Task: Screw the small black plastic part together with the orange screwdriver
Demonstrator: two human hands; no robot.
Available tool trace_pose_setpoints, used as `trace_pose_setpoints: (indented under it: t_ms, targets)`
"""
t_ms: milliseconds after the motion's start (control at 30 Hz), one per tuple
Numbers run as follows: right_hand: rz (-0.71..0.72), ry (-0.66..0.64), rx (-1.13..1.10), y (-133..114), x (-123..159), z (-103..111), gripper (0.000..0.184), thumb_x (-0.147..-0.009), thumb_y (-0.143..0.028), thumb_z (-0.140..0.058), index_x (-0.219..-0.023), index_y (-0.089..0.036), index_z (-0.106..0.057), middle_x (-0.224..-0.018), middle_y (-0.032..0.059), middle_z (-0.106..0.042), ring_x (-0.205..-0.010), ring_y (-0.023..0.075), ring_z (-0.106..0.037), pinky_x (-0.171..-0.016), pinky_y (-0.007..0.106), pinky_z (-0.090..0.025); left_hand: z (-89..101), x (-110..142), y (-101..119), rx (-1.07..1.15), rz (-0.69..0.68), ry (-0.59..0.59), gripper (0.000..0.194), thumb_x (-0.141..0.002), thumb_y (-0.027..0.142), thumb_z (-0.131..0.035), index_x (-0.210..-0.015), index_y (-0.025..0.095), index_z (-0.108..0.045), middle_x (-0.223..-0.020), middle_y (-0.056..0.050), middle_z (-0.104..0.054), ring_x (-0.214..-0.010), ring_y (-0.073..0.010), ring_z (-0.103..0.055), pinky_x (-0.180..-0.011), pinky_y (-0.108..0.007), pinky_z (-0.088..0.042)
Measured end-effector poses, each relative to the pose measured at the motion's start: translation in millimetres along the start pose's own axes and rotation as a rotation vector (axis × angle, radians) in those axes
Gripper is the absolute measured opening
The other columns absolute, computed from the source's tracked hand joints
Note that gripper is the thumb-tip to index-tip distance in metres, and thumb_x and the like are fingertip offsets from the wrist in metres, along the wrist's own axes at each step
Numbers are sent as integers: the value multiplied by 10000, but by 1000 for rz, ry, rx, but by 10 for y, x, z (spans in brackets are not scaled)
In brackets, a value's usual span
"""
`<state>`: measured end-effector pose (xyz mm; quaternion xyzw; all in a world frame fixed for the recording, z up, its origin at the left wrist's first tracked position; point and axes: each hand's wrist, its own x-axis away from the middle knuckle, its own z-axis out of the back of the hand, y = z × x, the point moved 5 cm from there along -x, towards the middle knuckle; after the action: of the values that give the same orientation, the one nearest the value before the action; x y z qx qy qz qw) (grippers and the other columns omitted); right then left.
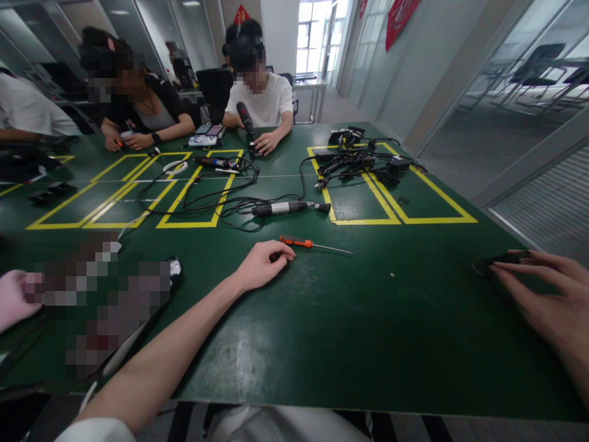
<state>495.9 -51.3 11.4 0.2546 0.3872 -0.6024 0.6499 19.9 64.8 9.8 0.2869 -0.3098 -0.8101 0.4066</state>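
My left hand [263,264] rests on the green table with its fingers curled round a small dark thing [275,256], mostly hidden by them. Just beyond it lies a screwdriver [300,242] with an orange and black handle, its thin shaft pointing right. Far to the right, my right hand [550,285] pinches a flat black piece [488,264] between thumb and fingers; its kind does not show. Past the screwdriver, a corded electric screwdriver [280,209] in grey and black lies on its side, its tip pointing right.
A pile of black cables and adapters [363,159] fills the back right, inside yellow tape. Looped cords run across the middle. Two blurred-out devices [133,313] and another person's hand [16,298] are at the left. Co-workers [262,98] sit across the table.
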Motion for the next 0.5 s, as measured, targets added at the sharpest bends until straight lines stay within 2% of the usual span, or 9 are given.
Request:
trace_pose_setpoints:
  t_ms: [233, 500]
  targets:
    - [15, 18, -1, -42, -17, 10, 273, -860, -482, -663, -765, -243, -754, -907, 79, -716, -793, 300, -722, -657, 439, -565, -1, -2, 4, 1, 0, 0, 233, -888, 121, -563, -933, 183, -783, -903, -31, -788, -786, -158, -696, -751, -259, -531]
    - [-36, 40, -32, 37, 2, 12, 282, -826, -509, -687, -752, -243, -746, -886, 71, -715, -778, 295, -718, -733, 471, -579, -3, -2, -4, 5, 1, -6, 230, -894, 122, -565, -940, 178, -783, -904, -30, -789, -789, -156, -699, -743, -253, -526]
